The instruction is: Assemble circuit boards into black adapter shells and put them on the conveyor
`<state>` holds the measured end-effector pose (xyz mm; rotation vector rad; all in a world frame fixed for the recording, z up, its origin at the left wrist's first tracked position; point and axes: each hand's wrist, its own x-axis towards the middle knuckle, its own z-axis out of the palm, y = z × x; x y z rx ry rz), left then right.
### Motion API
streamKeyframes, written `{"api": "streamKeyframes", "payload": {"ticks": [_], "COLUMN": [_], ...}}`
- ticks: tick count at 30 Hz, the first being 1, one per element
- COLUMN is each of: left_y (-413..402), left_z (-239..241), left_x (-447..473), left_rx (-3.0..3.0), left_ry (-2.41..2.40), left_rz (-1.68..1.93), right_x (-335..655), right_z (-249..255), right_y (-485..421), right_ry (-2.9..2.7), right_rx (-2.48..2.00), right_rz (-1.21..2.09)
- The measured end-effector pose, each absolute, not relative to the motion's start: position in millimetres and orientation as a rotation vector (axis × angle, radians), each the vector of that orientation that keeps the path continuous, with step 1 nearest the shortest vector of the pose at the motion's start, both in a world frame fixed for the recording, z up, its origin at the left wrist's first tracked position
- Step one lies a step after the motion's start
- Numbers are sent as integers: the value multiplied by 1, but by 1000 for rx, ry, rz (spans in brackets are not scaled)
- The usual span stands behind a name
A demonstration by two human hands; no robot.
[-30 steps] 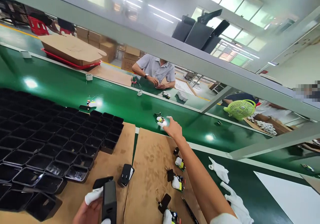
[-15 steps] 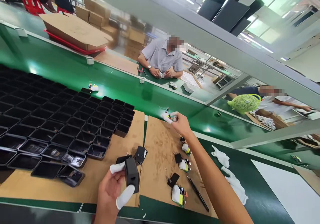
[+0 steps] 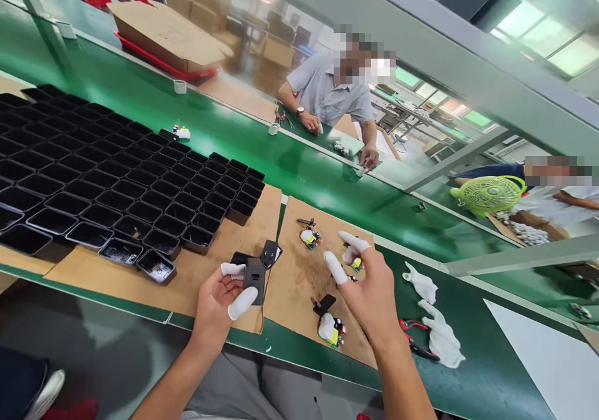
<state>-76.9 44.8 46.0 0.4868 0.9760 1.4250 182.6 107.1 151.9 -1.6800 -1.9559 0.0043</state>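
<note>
The left hand (image 3: 215, 304) grips a black case (image 3: 254, 278); at its three o'clock, the right hand (image 3: 367, 286) hovers, fingers parted, above cardboard (image 3: 289, 295). A circuit board (image 3: 309, 238) lies at the case's two o'clock.

Crumpled white gloves (image 3: 445, 337) lie near a white sheet (image 3: 538, 357); a lime-green fan (image 3: 489, 195) stands farther off.

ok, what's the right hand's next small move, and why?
Probably close the right hand on the partly hidden circuit board beside its fingers: they're spread, nothing visibly gripped, and that board looks nearest. The left hand holds a black case, so the right seems the free one.
</note>
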Motion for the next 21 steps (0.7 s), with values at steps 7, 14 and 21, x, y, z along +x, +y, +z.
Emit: {"api": "streamKeyframes", "payload": {"ticks": [7,14,21], "left_y": [42,16,-2], "left_z": [43,42,22], "left_x": [-69,-79,-80], "left_rx": [684,1506,1745], "left_ry": [1118,1967,2042], "left_rz": [1501,1736,1534], "right_x": [165,116,78], "right_z": [117,80,69], "right_y": [18,5,18], "right_ry": [-1769,-1789,-1734], "right_rx": [-1505,-1295,-1138], "right_rz": [287,543,922]}}
